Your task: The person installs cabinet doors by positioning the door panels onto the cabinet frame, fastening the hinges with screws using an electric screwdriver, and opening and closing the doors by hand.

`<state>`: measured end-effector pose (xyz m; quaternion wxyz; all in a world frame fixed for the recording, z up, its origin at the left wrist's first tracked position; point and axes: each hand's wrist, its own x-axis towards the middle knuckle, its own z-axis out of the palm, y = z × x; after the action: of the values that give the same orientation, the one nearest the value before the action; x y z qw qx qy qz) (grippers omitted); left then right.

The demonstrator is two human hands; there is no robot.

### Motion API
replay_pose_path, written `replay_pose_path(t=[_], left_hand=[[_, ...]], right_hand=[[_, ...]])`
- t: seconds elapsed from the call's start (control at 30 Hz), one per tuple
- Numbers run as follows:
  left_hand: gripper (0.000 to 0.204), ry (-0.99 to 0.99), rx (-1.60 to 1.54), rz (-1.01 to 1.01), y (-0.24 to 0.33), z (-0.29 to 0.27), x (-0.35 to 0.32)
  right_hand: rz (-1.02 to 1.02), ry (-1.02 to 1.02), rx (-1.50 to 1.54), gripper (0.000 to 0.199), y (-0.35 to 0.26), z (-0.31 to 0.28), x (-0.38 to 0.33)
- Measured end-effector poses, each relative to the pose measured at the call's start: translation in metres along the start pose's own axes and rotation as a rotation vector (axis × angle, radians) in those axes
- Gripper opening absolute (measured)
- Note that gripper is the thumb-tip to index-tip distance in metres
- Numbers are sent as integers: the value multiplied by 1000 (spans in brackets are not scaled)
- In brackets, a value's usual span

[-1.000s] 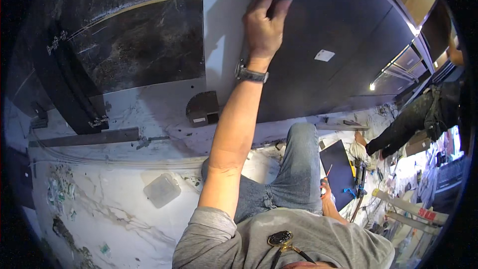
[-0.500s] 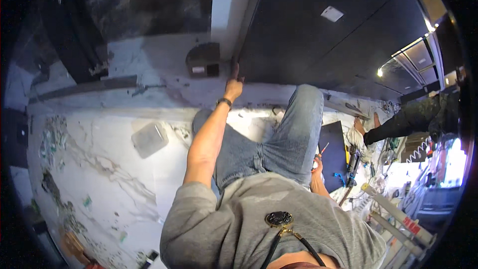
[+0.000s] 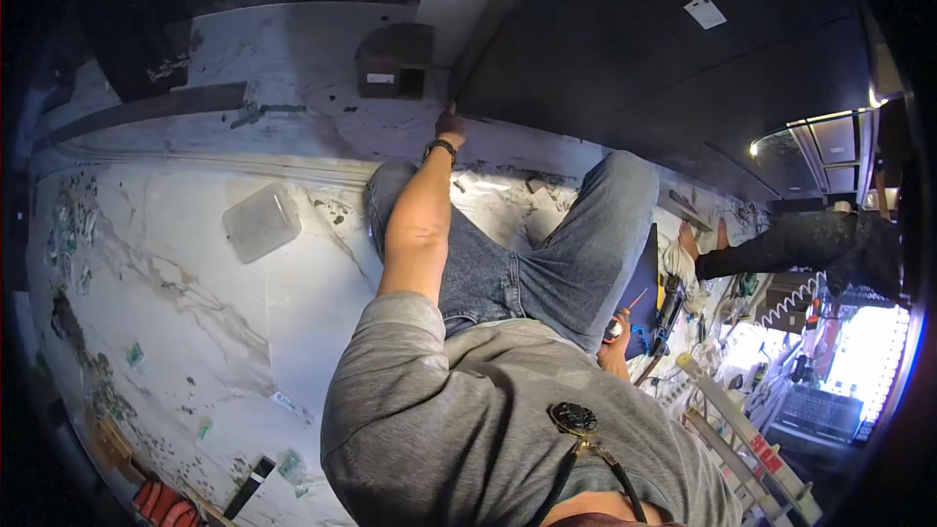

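Fingers of the left hand [image 3: 450,124] press against the lower corner of a dark cabinet panel [image 3: 625,59], right where it meets the pale marble floor [image 3: 195,312]; they look curled together on the panel's edge, though whether they clamp it cannot be told at this size. A black wristwatch [image 3: 440,147] sits just behind those fingers. A dark box-shaped block with a small white label [image 3: 394,60] stands on the floor just to the left of the fingers, and a clear plastic lid [image 3: 260,222] lies farther left and nearer the person, well apart from them. The right hand [image 3: 615,349] rests low beside the jeans-clad leg [image 3: 576,254]; its fingers are closed around a small tool with a thin red tip [image 3: 625,317]. Beyond those fingers lie scattered tools and a coiled white cable [image 3: 793,303]. Another person's dark-trousered leg and bare foot [image 3: 771,249] stretch across the floor to the right.
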<state>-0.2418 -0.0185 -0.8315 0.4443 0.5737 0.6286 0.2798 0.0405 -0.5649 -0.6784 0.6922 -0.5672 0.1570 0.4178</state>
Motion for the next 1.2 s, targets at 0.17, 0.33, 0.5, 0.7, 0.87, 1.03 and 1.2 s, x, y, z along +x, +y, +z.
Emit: replay_pose_path(t=[0.17,0.33,0.5,0.7,0.87,1.03,1.2], left_hand=[[57,-14,-20,-35,27,31,-7],[57,472,57,383,-44,37,27],[58,241,-133,69,-59,42,33],[54,357,-187,127,51,15,-1],[64,301,-178,367,188,-46,-68],[69,514,-162,772,303,-125,-120],[62,768,13,1210,425,-170,-150]], right_hand=[[-15,58,38,13,-7,-34,13],[78,-107,-80,22,-6,-16,16],[89,-77,-26,30,4,27,-11],[-30,68,222,6,19,11,17],[-18,73,174,29,17,26,-7],[20,8,350,28,15,21,-4],[-172,136,475,20,16,13,-28]])
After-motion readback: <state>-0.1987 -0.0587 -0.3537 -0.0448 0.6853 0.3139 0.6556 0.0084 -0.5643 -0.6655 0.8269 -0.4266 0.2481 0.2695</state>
